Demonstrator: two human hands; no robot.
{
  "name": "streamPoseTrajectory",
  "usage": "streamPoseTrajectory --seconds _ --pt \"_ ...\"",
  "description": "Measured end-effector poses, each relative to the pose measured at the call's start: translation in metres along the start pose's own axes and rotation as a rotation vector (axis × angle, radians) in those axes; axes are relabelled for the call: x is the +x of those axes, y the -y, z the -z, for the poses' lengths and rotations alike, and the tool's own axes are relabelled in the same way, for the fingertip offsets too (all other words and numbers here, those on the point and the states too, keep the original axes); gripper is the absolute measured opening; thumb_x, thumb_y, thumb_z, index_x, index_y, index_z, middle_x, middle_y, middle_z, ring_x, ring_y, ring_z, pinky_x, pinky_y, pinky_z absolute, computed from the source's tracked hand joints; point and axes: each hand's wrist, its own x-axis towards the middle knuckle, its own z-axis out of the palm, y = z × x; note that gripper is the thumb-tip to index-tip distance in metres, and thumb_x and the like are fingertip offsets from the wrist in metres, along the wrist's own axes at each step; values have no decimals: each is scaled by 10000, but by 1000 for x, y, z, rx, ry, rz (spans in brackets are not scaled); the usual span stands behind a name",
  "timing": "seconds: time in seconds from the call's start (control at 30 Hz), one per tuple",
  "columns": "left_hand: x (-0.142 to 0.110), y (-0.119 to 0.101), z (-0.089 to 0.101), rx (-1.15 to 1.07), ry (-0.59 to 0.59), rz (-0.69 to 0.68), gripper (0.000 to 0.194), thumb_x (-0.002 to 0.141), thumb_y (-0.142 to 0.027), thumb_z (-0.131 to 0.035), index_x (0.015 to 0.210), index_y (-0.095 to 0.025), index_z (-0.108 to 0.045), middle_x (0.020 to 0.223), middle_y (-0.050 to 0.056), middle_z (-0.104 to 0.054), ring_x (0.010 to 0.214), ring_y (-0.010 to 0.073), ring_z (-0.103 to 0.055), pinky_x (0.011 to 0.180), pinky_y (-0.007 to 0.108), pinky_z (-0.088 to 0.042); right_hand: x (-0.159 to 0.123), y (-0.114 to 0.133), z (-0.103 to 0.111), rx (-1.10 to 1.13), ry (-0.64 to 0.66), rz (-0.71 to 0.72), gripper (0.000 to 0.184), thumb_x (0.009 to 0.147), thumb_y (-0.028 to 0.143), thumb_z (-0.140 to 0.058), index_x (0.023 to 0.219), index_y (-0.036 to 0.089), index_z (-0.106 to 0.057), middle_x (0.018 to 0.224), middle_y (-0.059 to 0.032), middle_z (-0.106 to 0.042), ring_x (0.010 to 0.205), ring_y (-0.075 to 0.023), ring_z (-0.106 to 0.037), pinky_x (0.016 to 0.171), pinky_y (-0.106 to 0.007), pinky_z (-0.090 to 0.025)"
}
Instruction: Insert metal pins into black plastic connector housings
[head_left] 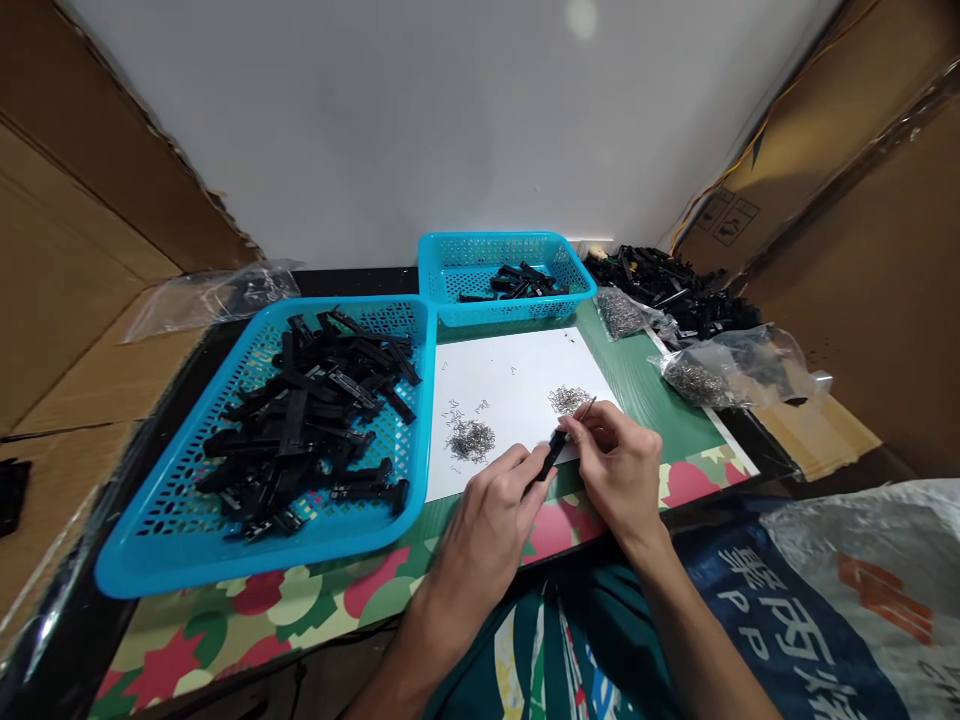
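Observation:
My left hand (499, 500) is closed around a slim black plastic part (553, 455), held tilted over the front of a white sheet (510, 370). At the upper end of that part, my right hand (619, 460) pinches with thumb and forefinger. A thin, pointed metal tool (589, 408) sticks out from the right fingers; its exact kind is too small to make out. Just beyond the fingers lies a loose pile of tiny bent wire pieces (568, 399). A denser, darker pile of small wire pieces (471, 440) rests on the sheet left of my hands.
A large blue basket (427, 400) of black plastic parts stands at left. A smaller blue basket (499, 240) with several more is behind. At right are heaped black parts (675, 285) and clear bags (697, 380) of metal pieces. Cardboard (885, 220) walls the right side.

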Motion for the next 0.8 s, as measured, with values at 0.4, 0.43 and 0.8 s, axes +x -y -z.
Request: streamPoseTrajectory --seconds 0.4,0.43,0.8 --pt "3 -3 2 -24 -17 23 215 1052 -125 -592 1179 -217 -740 861 -15 -609 736 153 -597 682 280 -424 3 0 -2 17 33 -9 153 980 276 -693 845 239 -632 732 1 -755 651 -190 -741 634 -283 -533" --pt "3 -3 2 -23 -26 20 218 1048 -122 -595 1173 -222 -743 851 -18 -607 727 150 -596 675 275 -424 3 0 -2 32 28 -16 152 981 280 -691 846 239 -634 730 1 -755 650 -190 -740 634 -285 -534" --pt "5 3 0 16 -105 -19 219 1038 -148 -619 1197 -233 -742 811 -27 -598 667 140 -583 634 253 -428 1 -1 11 270 10 -131 167 1063 339 -568 935 237 -600 834 -26 -729 764 -196 -725 739 -311 -566"
